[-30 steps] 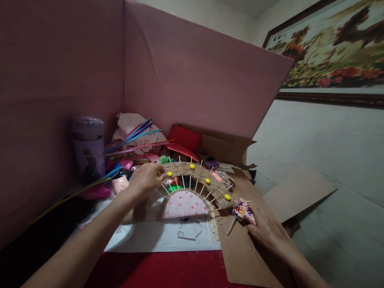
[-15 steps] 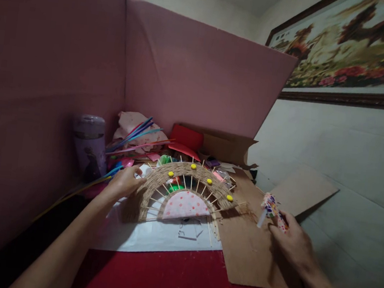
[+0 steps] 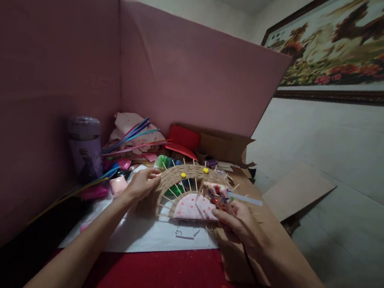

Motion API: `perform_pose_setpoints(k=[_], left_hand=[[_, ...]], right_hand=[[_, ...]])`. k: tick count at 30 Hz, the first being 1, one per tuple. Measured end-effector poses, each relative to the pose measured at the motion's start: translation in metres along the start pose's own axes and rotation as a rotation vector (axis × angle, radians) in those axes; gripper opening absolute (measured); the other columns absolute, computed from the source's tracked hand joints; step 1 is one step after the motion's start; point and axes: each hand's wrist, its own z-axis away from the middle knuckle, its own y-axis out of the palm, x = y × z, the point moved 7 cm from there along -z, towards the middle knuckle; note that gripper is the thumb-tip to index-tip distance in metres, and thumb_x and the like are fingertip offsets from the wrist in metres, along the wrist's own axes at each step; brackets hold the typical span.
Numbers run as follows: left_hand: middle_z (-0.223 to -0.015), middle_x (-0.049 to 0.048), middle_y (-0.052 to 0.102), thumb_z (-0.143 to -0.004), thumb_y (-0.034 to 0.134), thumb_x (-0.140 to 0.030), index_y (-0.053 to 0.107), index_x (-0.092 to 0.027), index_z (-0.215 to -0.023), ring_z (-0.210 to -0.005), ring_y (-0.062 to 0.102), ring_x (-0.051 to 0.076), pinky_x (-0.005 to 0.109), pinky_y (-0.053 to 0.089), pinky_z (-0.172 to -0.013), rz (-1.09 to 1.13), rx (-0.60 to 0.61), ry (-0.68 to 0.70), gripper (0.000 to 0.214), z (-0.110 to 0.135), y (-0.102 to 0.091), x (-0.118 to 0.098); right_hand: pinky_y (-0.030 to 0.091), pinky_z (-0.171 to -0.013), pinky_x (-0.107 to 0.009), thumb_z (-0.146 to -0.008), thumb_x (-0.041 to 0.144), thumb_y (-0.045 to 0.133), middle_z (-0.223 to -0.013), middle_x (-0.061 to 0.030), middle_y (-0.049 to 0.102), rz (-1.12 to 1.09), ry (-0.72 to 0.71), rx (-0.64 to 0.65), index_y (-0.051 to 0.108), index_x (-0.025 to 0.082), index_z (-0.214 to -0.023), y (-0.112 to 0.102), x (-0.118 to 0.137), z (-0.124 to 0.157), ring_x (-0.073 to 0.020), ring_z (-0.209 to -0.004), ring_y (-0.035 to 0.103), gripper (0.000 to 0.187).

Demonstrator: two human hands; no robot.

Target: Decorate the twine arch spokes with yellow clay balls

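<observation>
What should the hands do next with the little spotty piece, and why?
Probably set the spotty piece down on the woven arch, near the pink dotted half-circle, and press it gently. The right hand holds it right above that spot, its white stick pointing right, and the left hand grips the arch's left edge, steadying it.

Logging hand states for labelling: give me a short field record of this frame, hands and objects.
left hand: grips left edge of woven arch
right hand: holds dotted ornament on a white stick, over the arch's right side
arch detail: yellow pins; pink dotted half-disc inside
under arch: white paper on red cloth
far left: purple flask, upright
</observation>
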Motion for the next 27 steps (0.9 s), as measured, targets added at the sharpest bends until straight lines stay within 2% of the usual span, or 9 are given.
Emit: perform_pose_setpoints(k=[2,5,9,11,13,14,16,21,27], left_hand=[[-0.090,0.0101,0.072,-0.070,0.057,-0.035,0.068,-0.014,-0.094,-0.076,0.066,0.020,0.025,0.048,-0.056,-0.034,-0.076,0.036,0.034,0.001,-0.008,0.000],[-0.089,0.0091,0.072,-0.071,0.056,-0.034,0.069,-0.015,-0.089,-0.078,0.065,0.020,0.025,0.048,-0.062,-0.086,-0.238,0.060,0.029,0.004,-0.025,0.002],[-0.081,0.0064,0.071,-0.070,0.057,-0.036,0.069,-0.015,-0.083,-0.057,0.058,0.013,0.023,0.042,-0.050,0.001,-0.356,0.015,0.027,0.010,-0.040,0.005],[-0.077,0.0051,0.069,-0.068,0.059,-0.041,0.067,-0.014,-0.085,-0.043,0.047,0.008,0.022,0.036,-0.041,0.170,-0.262,-0.020,0.033,0.014,-0.035,0.001],[-0.069,0.0025,0.066,-0.066,0.062,-0.047,0.065,-0.013,-0.091,-0.037,0.036,0.004,0.020,0.030,-0.037,0.345,-0.038,-0.064,0.042,0.019,-0.017,-0.006],[-0.064,0.0005,0.063,-0.065,0.065,-0.047,0.065,-0.013,-0.094,-0.036,0.033,0.004,0.019,0.028,-0.037,0.369,0.081,-0.083,0.046,0.022,-0.007,-0.011],[-0.058,-0.0014,0.059,-0.059,0.072,-0.042,0.065,-0.012,-0.096,-0.039,0.038,0.005,0.019,0.027,-0.038,0.356,0.190,-0.093,0.049,0.028,0.007,-0.018],[-0.049,-0.0030,0.051,-0.059,0.070,-0.035,0.064,-0.013,-0.062,-0.045,0.040,0.006,0.019,0.029,-0.042,0.318,0.223,0.029,0.023,0.033,0.025,-0.032],[-0.042,-0.0061,0.043,-0.063,0.069,-0.043,0.051,-0.015,-0.054,-0.036,0.030,0.003,0.017,0.018,-0.036,0.494,0.242,-0.015,0.034,0.035,0.022,-0.030]], right_hand=[[0.038,-0.049,-0.025,-0.074,0.046,0.057,-0.065,-0.0012,0.047,0.050,-0.037,0.051,0.048,0.022,-0.066,0.013,0.010,-0.013,-0.0132,-0.057,0.042,0.027],[0.026,-0.039,-0.021,-0.075,0.044,0.056,-0.056,0.0032,0.039,-0.103,0.091,0.197,0.042,0.022,-0.066,0.041,0.003,-0.036,-0.0096,-0.047,0.034,0.028],[0.011,-0.036,-0.018,-0.077,0.041,0.057,-0.054,0.0086,0.031,-0.318,0.136,0.339,0.034,0.022,-0.069,0.072,-0.002,-0.053,-0.0051,-0.042,0.021,0.031],[0.010,-0.036,-0.017,-0.078,0.040,0.059,-0.054,0.0096,0.030,-0.414,0.139,0.380,0.034,0.022,-0.071,0.080,-0.003,-0.053,-0.0042,-0.041,0.020,0.032],[0.011,-0.035,-0.016,-0.078,0.040,0.060,-0.053,0.0099,0.032,-0.431,0.146,0.359,0.035,0.022,-0.072,0.081,-0.005,-0.051,-0.0038,-0.041,0.021,0.032],[0.012,-0.035,-0.016,-0.077,0.041,0.061,-0.053,0.0099,0.033,-0.430,0.152,0.337,0.035,0.022,-0.072,0.080,-0.007,-0.049,-0.0036,-0.040,0.021,0.033],[0.012,-0.034,-0.016,-0.076,0.042,0.062,-0.051,0.0105,0.034,-0.429,0.161,0.314,0.034,0.022,-0.072,0.080,-0.009,-0.047,-0.0034,-0.039,0.021,0.035],[0.013,-0.032,-0.015,-0.073,0.042,0.065,-0.049,0.0115,0.032,-0.465,0.168,0.306,0.036,0.021,-0.070,0.082,-0.009,-0.044,-0.0031,-0.037,0.022,0.036],[0.014,-0.029,-0.014,-0.065,0.035,0.069,-0.048,0.0107,0.036,-0.578,0.170,0.008,0.042,0.020,-0.070,0.058,-0.020,-0.058,-0.0027,-0.036,0.024,0.031]])
